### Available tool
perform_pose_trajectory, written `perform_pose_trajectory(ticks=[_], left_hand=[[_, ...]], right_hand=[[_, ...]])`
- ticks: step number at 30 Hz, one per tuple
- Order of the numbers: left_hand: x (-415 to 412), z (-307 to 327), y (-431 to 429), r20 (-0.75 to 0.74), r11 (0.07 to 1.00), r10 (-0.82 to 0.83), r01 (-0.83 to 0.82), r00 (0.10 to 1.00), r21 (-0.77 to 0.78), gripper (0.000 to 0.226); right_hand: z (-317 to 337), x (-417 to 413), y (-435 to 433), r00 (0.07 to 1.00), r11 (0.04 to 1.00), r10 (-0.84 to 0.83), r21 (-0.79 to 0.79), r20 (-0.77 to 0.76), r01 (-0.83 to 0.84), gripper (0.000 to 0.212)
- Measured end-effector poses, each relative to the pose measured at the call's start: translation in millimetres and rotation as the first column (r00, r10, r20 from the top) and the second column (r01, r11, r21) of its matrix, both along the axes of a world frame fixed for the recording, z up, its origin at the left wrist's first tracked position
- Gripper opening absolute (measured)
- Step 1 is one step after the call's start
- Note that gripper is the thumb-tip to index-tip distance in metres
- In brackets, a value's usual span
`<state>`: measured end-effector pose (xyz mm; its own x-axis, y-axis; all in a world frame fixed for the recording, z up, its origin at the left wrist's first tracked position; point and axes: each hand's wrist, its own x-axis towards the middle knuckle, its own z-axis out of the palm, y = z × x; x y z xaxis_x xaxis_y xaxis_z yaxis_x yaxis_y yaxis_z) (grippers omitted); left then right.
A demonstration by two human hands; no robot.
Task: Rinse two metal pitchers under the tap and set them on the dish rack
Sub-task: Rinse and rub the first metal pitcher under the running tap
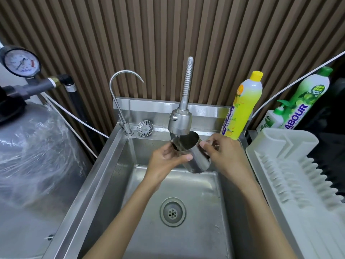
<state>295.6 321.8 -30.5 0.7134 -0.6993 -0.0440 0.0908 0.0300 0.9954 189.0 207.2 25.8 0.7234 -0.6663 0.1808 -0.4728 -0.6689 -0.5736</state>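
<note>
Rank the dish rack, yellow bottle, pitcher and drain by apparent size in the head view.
1. dish rack
2. yellow bottle
3. pitcher
4. drain
Bottle and pitcher are close; the pitcher is partly covered.

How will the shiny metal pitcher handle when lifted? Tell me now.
The shiny steel pitcher is wet under the spray tap, so probably slippery. It looks rigid, likely light once emptied. Round-sided, it may roll if laid down.

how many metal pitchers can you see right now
1: the metal pitcher, gripped by the left hand and right hand under the spray tap. A second may be out of view.
</note>
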Motion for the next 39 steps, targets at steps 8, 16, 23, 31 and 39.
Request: perform_pose_trajectory(ticks=[8, 16, 23, 31, 39], left_hand=[[-1.5, -0.5, 2.1, 0.446, 0.947, 0.318, -0.306, 0.837, -0.101, 0.082], [-3.6, 22.6, 12.2, 0.702, 0.840, 0.238, -0.505, 0.672, 0.199, 0.078], [6.0, 22.0, 13.5, 0.210, 0.946, 0.153, -0.204, 0.966, 0.250, 0.032], [-5.5, 5.9, -6.5, 0.011, 0.977, 0.191, -0.188, 0.982, -0.103, 0.062], [-6.6, 9.8, 3.0, 0.581, 0.921, 0.374, -0.364, 0.722, -0.140, 0.075]], right_hand=[[-47.5, 28.2, -17.8, 0.879, 0.613, 0.054, 0.679, 0.474, -0.404, 0.007], [-66.2, 25.6, -5.3, 0.907, 0.411, 0.023, 0.823, 0.420, -0.392, 0.013], [-26.1, 8.6, -6.0, 0.980, 0.841, -0.014, 0.533, 0.200, -0.097, 0.023], [-5.0, 12.5, -15.8, 0.983, 0.984, 0.037, 0.163, 0.179, -0.067, 0.012], [-61.2, 36.7, -19.2, 0.813, 0.484, -0.008, 0.714, 0.582, -0.506, 0.007]])
